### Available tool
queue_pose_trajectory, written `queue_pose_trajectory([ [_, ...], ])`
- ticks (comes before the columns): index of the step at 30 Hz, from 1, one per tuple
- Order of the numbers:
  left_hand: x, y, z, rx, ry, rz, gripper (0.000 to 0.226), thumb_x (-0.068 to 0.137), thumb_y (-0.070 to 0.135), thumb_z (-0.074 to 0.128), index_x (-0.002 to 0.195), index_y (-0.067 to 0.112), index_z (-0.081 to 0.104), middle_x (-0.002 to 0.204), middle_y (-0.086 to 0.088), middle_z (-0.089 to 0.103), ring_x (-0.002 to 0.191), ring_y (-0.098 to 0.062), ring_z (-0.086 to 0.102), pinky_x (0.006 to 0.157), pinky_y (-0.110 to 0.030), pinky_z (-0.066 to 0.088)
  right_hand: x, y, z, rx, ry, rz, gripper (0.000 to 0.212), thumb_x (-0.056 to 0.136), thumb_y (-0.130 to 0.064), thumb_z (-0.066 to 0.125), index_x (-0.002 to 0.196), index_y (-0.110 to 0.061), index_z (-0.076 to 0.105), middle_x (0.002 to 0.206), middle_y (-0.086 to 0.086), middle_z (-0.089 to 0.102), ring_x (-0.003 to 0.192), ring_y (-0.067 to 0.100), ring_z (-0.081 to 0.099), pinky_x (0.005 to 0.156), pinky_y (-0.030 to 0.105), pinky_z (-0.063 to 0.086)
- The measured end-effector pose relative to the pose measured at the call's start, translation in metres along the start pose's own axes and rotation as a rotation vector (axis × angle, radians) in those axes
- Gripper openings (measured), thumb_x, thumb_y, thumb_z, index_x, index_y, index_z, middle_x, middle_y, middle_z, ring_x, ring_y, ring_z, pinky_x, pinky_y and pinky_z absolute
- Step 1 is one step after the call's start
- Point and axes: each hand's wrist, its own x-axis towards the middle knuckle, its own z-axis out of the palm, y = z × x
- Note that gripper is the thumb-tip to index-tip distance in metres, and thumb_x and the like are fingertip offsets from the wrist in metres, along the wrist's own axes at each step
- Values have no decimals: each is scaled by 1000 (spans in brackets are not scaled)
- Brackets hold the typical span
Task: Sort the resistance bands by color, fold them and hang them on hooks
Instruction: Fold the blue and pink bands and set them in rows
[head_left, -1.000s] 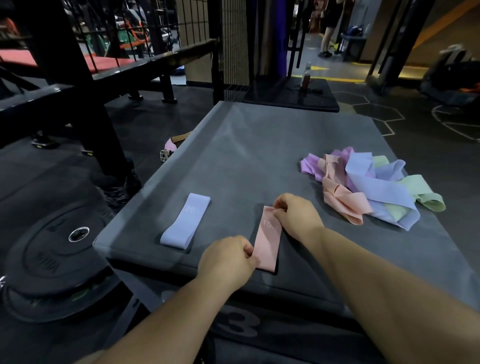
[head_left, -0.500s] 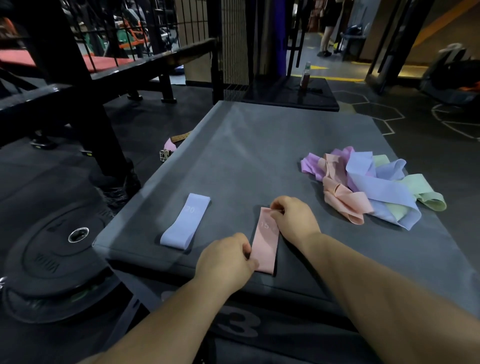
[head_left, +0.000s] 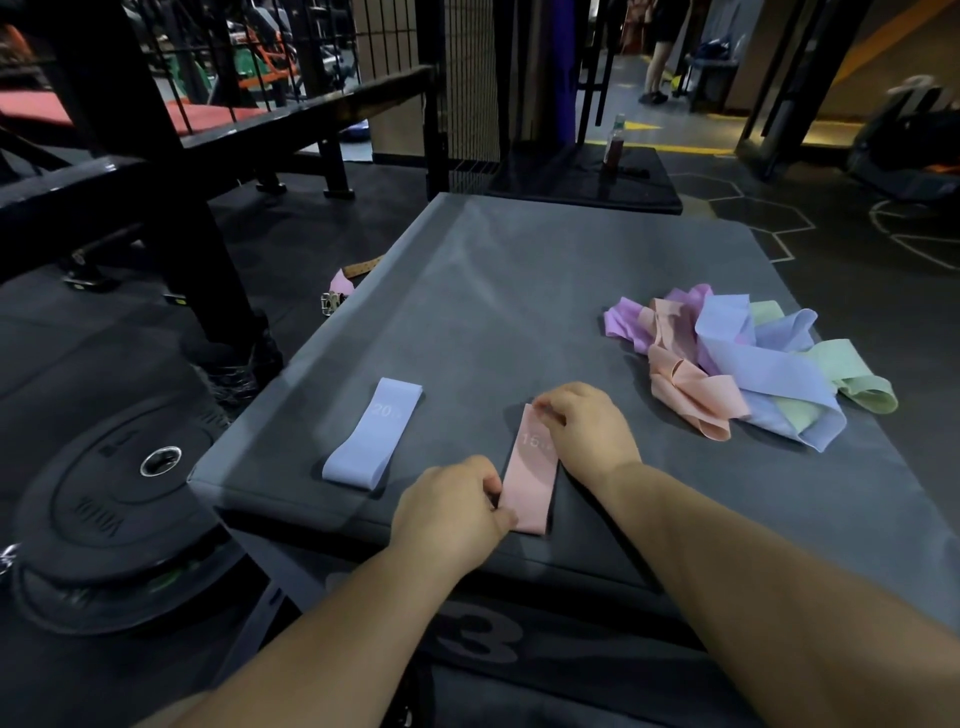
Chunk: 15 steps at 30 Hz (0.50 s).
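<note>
Pink band (head_left: 531, 475) pinched by left hand (head_left: 451, 515), right hand (head_left: 588, 432).

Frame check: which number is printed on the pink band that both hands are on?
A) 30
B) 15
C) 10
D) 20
B: the pink band, pinched at its ends by the left hand and the right hand, reads 15; the 20 is on the blue band lying flat beside it.
</note>
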Motion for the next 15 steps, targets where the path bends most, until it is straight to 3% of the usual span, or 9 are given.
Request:
queue_pose_trajectory([
  [3, 0, -4, 2, -34, 34, 27, 31, 79, 48, 70, 102, 35, 55, 97, 15, 59, 103, -13, 50, 84, -30, 45, 0, 2, -2, -100, -68, -115, 25, 95, -11, 56, 113, -16, 73, 120, 1, 68, 116, 25, 57, 97, 29, 41],
  [8, -3, -10, 10, 9, 23, 205, 38, 94, 47, 55, 130, 52, 49, 144, 30, 39, 134, -7, 28, 104, -29, 24, 3, 10, -11, -191, -228, -186, 37, 103, -20, 43, 138, -24, 56, 146, -7, 50, 140, 11, 38, 111, 22, 24],
  [11, -4, -13, 14, 96, -73, 314, 38, 104, 38, 34, 136, 56, 40, 152, 33, 25, 144, -3, 12, 108, -33, 13, 3, 16, -15, -251, -333, -253, 42, 106, -29, 35, 147, -26, 43, 154, -9, 37, 146, 9, 26, 117, 23, 16],
  [15, -4, -15, 15, 171, -101, 372, 46, 104, 25, 29, 141, 51, 34, 155, 30, 19, 145, -3, 8, 108, -29, 8, -1, 22, -19, -320, -412, -277, 47, 106, -39, 26, 153, -32, 26, 160, -15, 21, 150, 7, 10, 119, 27, 3],
])
